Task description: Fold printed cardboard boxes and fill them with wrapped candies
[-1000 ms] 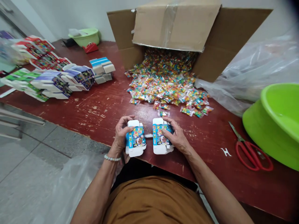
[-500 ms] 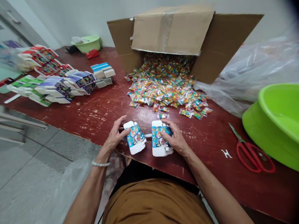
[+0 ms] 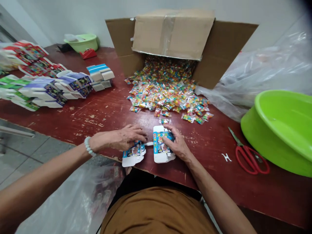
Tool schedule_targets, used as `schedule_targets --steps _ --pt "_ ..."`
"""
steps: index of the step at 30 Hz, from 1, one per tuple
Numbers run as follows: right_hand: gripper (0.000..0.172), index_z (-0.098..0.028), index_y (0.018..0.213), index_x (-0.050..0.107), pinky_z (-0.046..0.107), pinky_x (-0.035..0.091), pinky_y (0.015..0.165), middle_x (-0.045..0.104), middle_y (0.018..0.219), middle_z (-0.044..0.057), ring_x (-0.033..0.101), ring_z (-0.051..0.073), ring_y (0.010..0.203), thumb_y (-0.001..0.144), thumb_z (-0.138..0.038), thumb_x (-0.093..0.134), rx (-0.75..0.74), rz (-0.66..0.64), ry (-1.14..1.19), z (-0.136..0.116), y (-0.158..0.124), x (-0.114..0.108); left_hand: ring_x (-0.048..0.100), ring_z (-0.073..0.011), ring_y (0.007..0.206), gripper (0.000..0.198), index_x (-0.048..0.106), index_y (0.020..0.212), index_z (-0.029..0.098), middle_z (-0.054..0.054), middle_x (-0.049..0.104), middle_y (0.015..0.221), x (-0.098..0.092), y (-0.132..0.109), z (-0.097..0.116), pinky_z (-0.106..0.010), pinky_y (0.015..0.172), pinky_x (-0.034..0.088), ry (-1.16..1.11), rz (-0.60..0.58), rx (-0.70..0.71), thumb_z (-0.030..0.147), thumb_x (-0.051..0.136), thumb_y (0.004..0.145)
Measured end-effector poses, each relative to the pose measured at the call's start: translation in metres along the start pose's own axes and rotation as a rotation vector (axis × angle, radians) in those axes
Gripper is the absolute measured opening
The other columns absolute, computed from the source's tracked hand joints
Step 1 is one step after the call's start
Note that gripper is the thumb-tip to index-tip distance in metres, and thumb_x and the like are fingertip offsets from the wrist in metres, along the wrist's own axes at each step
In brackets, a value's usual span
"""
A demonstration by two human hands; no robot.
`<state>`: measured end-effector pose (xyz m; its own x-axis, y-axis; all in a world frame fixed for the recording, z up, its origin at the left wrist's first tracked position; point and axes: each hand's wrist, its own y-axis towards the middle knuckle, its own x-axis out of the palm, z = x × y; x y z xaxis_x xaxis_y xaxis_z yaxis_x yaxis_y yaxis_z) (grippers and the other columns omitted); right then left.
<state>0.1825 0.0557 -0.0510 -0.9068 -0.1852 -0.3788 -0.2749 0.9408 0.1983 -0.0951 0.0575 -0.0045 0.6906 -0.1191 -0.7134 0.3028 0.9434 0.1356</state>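
Note:
My right hand (image 3: 177,143) grips a stack of flattened blue candy boxes (image 3: 160,149), thumb on the printed face and fingers along the far right side. My left hand (image 3: 128,137) reaches across a second stack of flattened blue candy boxes (image 3: 133,155) near the table edge. Its fingers are stretched out to the right and cover the upper part of that stack. A slim white object (image 3: 149,143) lies between the two stacks, partly hidden. Just beyond my hands, small clear packets of coloured candy (image 3: 165,97) spill from a cardboard carton (image 3: 170,35).
Red-handled scissors (image 3: 251,157) and a white paper scrap (image 3: 226,157) lie right, beside a green basin (image 3: 268,136). Folded boxes (image 3: 46,89) are stacked left, near blue-and-white cartons (image 3: 100,76). A red tape dispenser (image 3: 88,53) and another green basin (image 3: 84,44) stand behind.
My left hand has let go of the left stack's side and swung over its top, fingers now pointing right. The right hand keeps its hold. The view has shifted slightly.

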Motion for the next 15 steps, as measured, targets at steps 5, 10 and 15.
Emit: schedule_targets --steps 5,10,15 --pt "0.045 -0.023 0.127 0.057 0.046 0.042 0.107 0.061 0.135 0.010 0.055 0.028 0.124 0.083 -0.036 0.061 -0.020 0.023 -0.001 0.001 0.001 0.001 0.044 -0.0387 0.136 0.059 0.064 0.129 0.031 -0.012 0.061 0.136 -0.011 -0.008 0.001 -0.047 0.106 0.040 0.052 -0.167 0.029 0.046 0.069 0.072" --pt "0.045 -0.022 0.126 0.057 0.047 0.041 0.108 0.061 0.135 0.011 0.055 0.028 0.124 0.084 -0.036 0.061 -0.036 0.027 -0.005 0.001 0.001 0.001 0.055 -0.0388 0.129 0.056 0.072 0.122 0.033 -0.011 0.066 0.134 -0.038 0.010 0.000 -0.045 0.101 0.045 0.167 -0.693 0.025 0.034 0.075 0.066" --pt "0.046 -0.023 0.127 0.057 0.046 0.042 0.109 0.061 0.135 0.009 0.055 0.028 0.127 0.083 -0.036 0.061 -0.025 0.028 0.033 -0.001 0.000 0.001 0.068 -0.0375 0.105 0.066 0.077 0.109 0.037 -0.008 0.075 0.114 -0.049 0.025 -0.005 -0.040 0.087 0.051 0.171 -0.708 -0.044 0.041 0.089 0.045"
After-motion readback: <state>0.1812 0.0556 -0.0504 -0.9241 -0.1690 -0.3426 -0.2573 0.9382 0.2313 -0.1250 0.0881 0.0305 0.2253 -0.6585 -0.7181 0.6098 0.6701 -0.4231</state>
